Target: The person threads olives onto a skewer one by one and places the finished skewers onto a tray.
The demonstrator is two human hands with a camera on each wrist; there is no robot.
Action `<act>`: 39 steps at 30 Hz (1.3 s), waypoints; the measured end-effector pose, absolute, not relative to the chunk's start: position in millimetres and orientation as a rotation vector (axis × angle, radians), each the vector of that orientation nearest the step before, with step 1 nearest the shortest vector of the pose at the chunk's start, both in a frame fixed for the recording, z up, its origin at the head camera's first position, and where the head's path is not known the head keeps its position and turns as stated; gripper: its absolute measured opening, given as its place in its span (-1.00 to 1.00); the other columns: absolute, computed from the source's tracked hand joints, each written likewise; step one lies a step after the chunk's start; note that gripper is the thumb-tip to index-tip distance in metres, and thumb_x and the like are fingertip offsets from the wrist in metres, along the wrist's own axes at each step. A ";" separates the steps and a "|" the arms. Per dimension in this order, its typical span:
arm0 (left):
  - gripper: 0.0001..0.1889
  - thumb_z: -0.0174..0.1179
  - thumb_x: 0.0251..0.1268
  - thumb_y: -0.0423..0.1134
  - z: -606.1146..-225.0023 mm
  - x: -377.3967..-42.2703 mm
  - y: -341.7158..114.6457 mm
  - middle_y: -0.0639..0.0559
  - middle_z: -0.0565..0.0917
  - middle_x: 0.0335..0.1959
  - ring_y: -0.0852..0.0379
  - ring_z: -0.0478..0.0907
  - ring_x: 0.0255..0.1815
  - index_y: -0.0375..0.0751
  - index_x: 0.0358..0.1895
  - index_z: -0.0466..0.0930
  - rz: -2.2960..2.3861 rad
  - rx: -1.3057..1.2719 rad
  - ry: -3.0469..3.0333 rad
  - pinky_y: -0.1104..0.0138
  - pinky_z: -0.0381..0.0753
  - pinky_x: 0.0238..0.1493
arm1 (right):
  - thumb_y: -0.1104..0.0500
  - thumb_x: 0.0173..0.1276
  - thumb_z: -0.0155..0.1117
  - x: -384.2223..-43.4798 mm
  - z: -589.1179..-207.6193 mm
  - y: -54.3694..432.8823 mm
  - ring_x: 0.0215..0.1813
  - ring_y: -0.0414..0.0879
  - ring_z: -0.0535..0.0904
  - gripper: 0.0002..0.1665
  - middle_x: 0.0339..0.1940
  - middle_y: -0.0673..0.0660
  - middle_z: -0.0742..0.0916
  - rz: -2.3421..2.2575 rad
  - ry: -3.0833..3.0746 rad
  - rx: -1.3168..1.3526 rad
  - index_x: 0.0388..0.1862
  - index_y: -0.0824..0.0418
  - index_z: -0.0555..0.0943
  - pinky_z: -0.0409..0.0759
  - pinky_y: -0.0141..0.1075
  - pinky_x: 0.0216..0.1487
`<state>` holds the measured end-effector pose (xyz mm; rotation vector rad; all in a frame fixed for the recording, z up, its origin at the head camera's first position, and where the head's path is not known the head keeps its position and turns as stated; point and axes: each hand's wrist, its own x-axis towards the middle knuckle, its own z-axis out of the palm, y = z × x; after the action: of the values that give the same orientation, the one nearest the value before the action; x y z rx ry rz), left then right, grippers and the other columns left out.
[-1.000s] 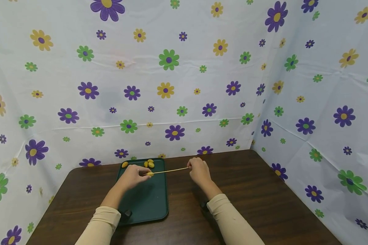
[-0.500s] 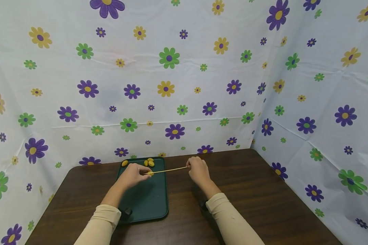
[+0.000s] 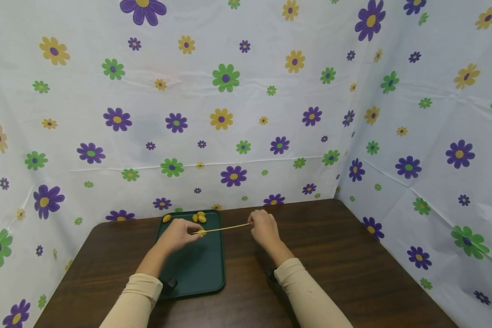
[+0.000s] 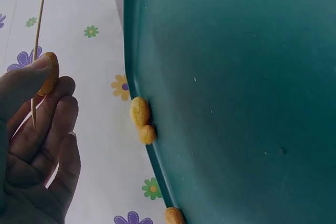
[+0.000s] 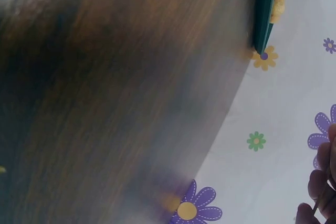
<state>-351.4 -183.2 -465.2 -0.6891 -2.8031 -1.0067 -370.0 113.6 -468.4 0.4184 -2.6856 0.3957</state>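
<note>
Both hands are raised and grasping: the left hand (image 3: 177, 236), over the far left part of the tray, pinches a yellow piece (image 4: 51, 74) between thumb and fingers, and the right hand (image 3: 266, 229), farther right over bare wood, pinches one end of a thin straw-coloured stick (image 3: 229, 227). That stick slants slightly upward from left to right between the two hands; its pointed left end comes out past the left thumb, though whether it runs through the yellow piece or just beside it I cannot tell. Cream sleeves (image 3: 311, 294) reach in from the near side, bunched on the forearms. Beneath them spreads a brown wood-grain table (image 3: 324, 246), with a dark green tray (image 3: 197, 269) lying left of centre. At the tray's far rim, one loose yellow piece (image 3: 166, 218) sits in the left corner, and a cluster of three more (image 3: 202, 219) lies farther right. Beyond the table hangs a white cloth (image 3: 246, 105) printed with purple, green and yellow flowers, continuing along the right side.
</note>
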 end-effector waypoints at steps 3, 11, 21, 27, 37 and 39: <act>-0.87 0.42 0.25 -0.30 -464.7 -350.7 -181.8 0.14 0.76 -0.36 0.27 0.63 -0.38 -0.18 -0.16 0.81 -1.002 -0.677 -2.807 0.33 0.66 -0.32 | 0.42 0.11 0.44 -369.3 -468.3 113.6 -0.19 -0.03 0.59 -0.81 -0.34 0.01 0.73 0.389 -2.677 0.424 -0.39 0.15 0.71 0.55 -0.14 -0.10; -0.85 0.41 0.26 -0.28 -463.5 -350.6 -180.4 0.13 0.77 -0.34 0.26 0.63 -0.36 -0.18 -0.14 0.81 -1.000 -0.656 -2.822 0.32 0.67 -0.30 | 0.44 0.08 0.45 -367.8 -467.7 112.1 -0.21 -0.04 0.60 -0.80 -0.35 0.00 0.73 0.398 -2.646 0.426 -0.41 0.15 0.72 0.56 -0.14 -0.12; -0.86 0.41 0.26 -0.29 -463.0 -350.7 -180.7 0.12 0.77 -0.34 0.26 0.64 -0.36 -0.20 -0.15 0.81 -1.014 -0.704 -2.802 0.33 0.67 -0.30 | 0.44 0.07 0.47 -366.6 -467.0 109.3 -0.22 -0.05 0.59 -0.78 -0.36 0.00 0.72 0.379 -2.661 0.419 -0.37 0.16 0.73 0.55 -0.17 -0.13; -0.86 0.41 0.26 -0.30 -461.9 -349.4 -179.9 0.12 0.77 -0.34 0.26 0.64 -0.36 -0.20 -0.15 0.81 -1.027 -0.700 -2.802 0.33 0.68 -0.29 | 0.44 0.09 0.46 -365.3 -467.5 107.9 -0.22 -0.06 0.58 -0.78 -0.35 0.00 0.73 0.379 -2.660 0.418 -0.41 0.13 0.70 0.54 -0.18 -0.15; -0.88 0.40 0.26 -0.31 -461.7 -348.8 -179.2 0.12 0.77 -0.34 0.25 0.62 -0.37 -0.19 -0.16 0.81 -1.049 -0.704 -2.803 0.35 0.67 -0.30 | 0.43 0.08 0.46 -364.7 -467.1 105.0 -0.22 -0.06 0.58 -0.79 -0.36 0.00 0.72 0.376 -2.666 0.417 -0.39 0.15 0.72 0.53 -0.17 -0.14; -0.88 0.41 0.26 -0.31 -462.3 -349.0 -179.3 0.12 0.77 -0.34 0.25 0.62 -0.38 -0.19 -0.16 0.81 -1.047 -0.709 -2.799 0.34 0.67 -0.30 | 0.43 0.07 0.47 -364.6 -467.2 104.4 -0.23 -0.06 0.57 -0.78 -0.37 0.00 0.72 0.376 -2.658 0.420 -0.41 0.14 0.70 0.53 -0.17 -0.16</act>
<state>-349.0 -179.3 -462.3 -0.7088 -2.7991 -1.0469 -364.6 104.4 -467.2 0.4200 -2.6578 0.3762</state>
